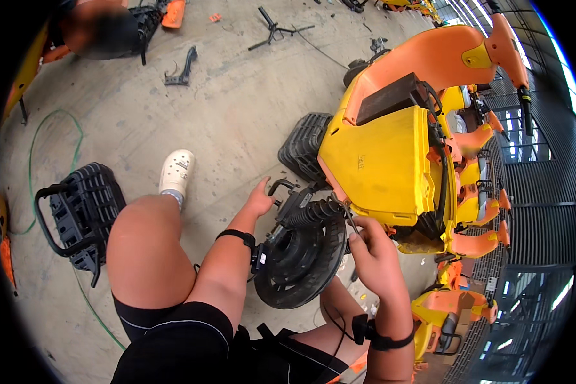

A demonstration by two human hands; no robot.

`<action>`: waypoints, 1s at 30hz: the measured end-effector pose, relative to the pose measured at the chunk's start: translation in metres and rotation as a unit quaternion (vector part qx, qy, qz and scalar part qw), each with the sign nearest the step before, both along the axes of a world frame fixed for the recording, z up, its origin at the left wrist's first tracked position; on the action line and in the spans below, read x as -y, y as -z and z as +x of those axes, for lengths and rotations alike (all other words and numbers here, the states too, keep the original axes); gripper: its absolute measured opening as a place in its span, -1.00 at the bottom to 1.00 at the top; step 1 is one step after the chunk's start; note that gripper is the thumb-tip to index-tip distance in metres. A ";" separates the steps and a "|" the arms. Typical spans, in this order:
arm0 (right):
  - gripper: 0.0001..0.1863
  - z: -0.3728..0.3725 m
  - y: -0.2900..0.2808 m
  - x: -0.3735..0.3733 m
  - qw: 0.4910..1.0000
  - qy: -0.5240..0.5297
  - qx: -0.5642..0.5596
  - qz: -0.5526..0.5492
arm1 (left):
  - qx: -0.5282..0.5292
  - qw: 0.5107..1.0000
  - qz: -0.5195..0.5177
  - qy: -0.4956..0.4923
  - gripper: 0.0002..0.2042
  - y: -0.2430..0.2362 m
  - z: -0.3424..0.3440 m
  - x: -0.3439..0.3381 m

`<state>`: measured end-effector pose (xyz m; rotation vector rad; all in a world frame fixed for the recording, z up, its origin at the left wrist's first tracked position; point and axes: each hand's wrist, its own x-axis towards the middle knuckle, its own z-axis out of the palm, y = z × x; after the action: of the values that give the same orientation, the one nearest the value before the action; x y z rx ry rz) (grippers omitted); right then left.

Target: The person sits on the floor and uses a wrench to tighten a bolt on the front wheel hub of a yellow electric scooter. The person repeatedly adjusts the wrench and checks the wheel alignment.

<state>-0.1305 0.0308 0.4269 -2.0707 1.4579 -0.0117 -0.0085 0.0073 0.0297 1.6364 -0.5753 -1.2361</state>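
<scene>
My left hand [257,200] grips a black metal bracket [289,206] at the front of a yellow and orange scooter [371,163]. My right hand [371,249] has its fingers curled on a thin dark cable [351,217] beside the black coil spring [312,214]. Below the spring, the black wheel [288,281] sits between my bent legs, partly behind my hands. A black slatted footboard [304,137] lies behind the bracket, against the scooter's body.
Another black slatted part [86,211] and a green hose [77,128] lie at left. A metal stand [272,31] and black bracket [187,67] lie farther off. More scooters [477,205] line the right. A dark blurred shape [102,32] is at upper left.
</scene>
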 end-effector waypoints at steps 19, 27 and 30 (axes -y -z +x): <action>-0.74 0.088 0.039 0.035 0.980 -0.122 -0.090 -0.129 | -0.065 0.997 0.028 -0.029 -0.58 -0.027 -0.002 -0.028; -0.72 0.092 0.061 0.052 0.959 -0.148 -0.173 -0.169 | -0.089 0.994 0.001 -0.069 -0.60 -0.015 -0.005 -0.032; -0.72 0.096 0.075 0.060 0.941 -0.193 -0.208 -0.182 | -0.095 0.993 0.015 -0.074 -0.61 -0.026 -0.007 -0.032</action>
<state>-0.0346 -0.0295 0.3516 -2.7664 1.3237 0.3595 -0.0154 0.0392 0.0561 1.5372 -0.3137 -1.2778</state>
